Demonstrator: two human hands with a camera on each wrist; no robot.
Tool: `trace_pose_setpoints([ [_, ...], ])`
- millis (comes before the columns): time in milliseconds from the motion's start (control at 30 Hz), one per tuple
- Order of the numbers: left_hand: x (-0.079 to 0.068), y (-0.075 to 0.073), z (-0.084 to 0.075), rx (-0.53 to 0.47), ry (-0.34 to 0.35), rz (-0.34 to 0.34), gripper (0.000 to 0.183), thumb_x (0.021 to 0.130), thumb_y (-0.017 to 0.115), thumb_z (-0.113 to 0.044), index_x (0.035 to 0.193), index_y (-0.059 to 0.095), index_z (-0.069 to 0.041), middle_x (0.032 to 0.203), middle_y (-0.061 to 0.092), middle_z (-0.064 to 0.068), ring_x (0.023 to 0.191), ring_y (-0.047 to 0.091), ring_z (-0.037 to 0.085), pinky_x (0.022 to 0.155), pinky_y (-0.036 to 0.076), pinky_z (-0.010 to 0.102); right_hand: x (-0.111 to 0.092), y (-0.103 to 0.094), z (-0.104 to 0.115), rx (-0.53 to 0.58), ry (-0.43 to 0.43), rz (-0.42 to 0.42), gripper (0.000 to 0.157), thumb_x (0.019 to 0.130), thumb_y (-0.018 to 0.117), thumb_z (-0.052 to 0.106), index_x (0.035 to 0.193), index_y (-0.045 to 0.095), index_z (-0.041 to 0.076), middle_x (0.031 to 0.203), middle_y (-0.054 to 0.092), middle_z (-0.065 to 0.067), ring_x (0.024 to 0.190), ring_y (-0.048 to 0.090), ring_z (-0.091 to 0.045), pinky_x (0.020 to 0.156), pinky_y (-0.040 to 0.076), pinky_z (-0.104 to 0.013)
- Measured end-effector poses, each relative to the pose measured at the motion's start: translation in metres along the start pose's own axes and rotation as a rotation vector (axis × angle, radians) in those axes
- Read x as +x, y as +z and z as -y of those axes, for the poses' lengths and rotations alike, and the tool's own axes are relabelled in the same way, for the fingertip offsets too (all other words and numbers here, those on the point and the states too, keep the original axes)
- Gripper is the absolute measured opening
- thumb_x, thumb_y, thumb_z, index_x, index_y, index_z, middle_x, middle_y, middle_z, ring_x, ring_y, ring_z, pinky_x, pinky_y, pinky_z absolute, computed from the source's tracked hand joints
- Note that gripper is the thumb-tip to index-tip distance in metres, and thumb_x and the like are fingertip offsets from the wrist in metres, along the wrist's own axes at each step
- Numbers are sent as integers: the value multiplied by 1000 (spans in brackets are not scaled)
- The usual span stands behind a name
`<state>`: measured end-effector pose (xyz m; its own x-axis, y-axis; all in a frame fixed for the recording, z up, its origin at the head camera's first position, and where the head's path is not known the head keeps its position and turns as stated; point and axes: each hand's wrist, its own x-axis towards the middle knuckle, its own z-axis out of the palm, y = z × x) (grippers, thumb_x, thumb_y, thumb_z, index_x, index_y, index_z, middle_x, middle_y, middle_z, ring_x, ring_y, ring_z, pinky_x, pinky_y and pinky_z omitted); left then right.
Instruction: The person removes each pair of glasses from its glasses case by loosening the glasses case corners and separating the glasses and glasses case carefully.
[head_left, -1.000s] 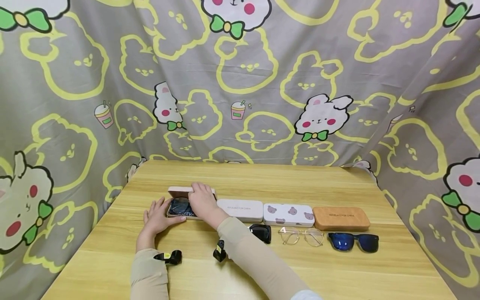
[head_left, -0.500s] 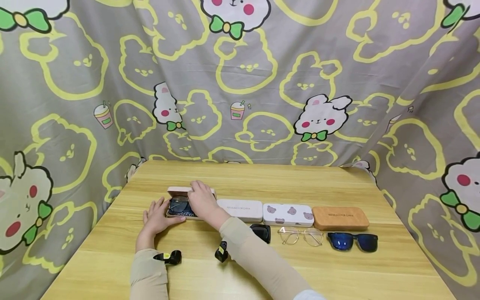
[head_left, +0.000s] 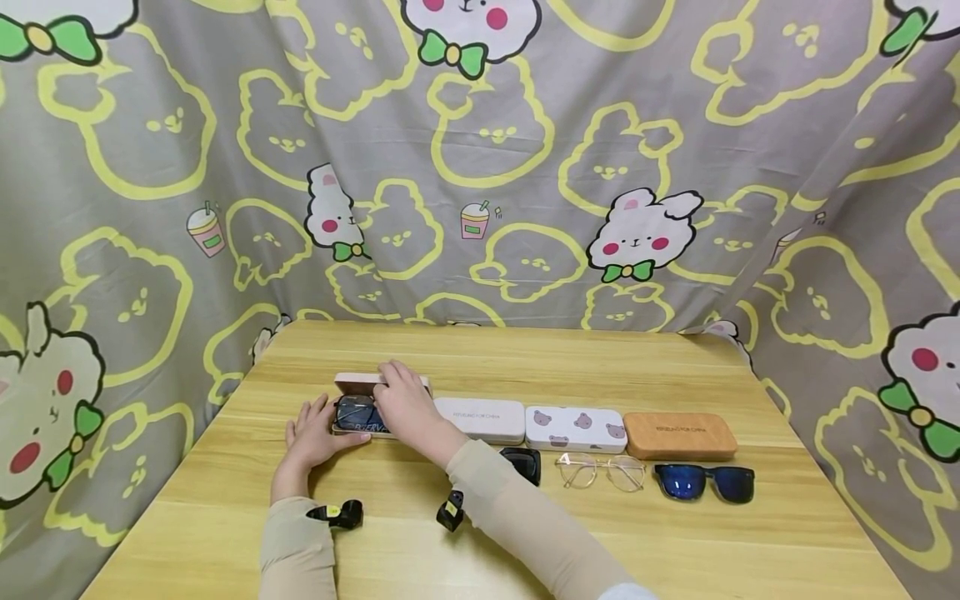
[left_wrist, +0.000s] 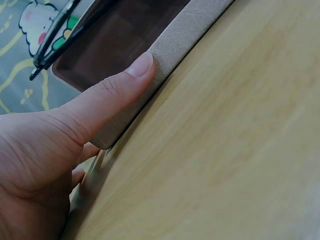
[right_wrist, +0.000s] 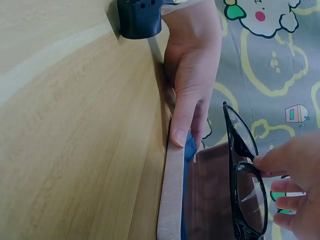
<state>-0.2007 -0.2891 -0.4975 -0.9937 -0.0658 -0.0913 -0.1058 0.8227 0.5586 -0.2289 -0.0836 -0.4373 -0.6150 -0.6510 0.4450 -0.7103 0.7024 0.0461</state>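
My left hand [head_left: 311, 435] grips the left end of an opened glasses case [head_left: 365, 378], its thumb [left_wrist: 117, 92] lying on the beige front wall. The case lid stands raised at the back, with a brown lining [right_wrist: 207, 200] inside. Just over the case, my right hand [head_left: 405, 406] pinches black-framed glasses [right_wrist: 233, 170] between thumb and fingers at the bridge. Their dark temples [left_wrist: 62, 30] show at the upper left of the left wrist view. A blue cloth [right_wrist: 189, 150] with light lettering lies in the case. The right hand hides the case's right part in the head view.
Rightward in a row lie a white case [head_left: 480, 421], a bear-print case [head_left: 575, 428] and an orange-brown case [head_left: 681, 436]. Before them rest black sunglasses [head_left: 527, 467], partly behind the right sleeve, thin gold-rimmed glasses [head_left: 600, 472] and blue-lensed sunglasses [head_left: 705, 483]. A patterned curtain surrounds the table.
The black-framed glasses have shifted slightly left and turned over the open case as the right hand moved a little. The left hand has stayed on the case end.
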Motion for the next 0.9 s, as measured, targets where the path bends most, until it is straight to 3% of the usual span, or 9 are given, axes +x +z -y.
trace_pose_setpoints([
  [233, 1, 1, 2, 2, 11, -13, 105, 72, 76, -61, 151, 32, -8, 160, 10, 27, 145, -4, 54, 109, -6, 74, -7, -7, 1, 0, -26, -43, 15, 93, 64, 25, 92, 74, 14, 133, 57, -9, 130, 51, -29, 107, 47, -41],
  [633, -1, 0, 2, 48, 39, -22, 100, 75, 75, -57, 150, 32, -8, 159, 13, 27, 144, 1, 55, 109, -2, 76, -23, -10, 6, 15, -43, -38, 14, 92, 66, 25, 88, 73, 14, 132, 58, -11, 131, 51, -30, 110, 44, -40],
  [900, -1, 0, 0, 48, 17, -22, 102, 75, 73, -61, 151, 31, -9, 159, 13, 27, 145, -1, 53, 109, -3, 76, -32, -9, 8, 22, -43, -48, 14, 92, 64, 22, 85, 73, 14, 131, 59, -11, 129, 52, -31, 103, 50, -42],
])
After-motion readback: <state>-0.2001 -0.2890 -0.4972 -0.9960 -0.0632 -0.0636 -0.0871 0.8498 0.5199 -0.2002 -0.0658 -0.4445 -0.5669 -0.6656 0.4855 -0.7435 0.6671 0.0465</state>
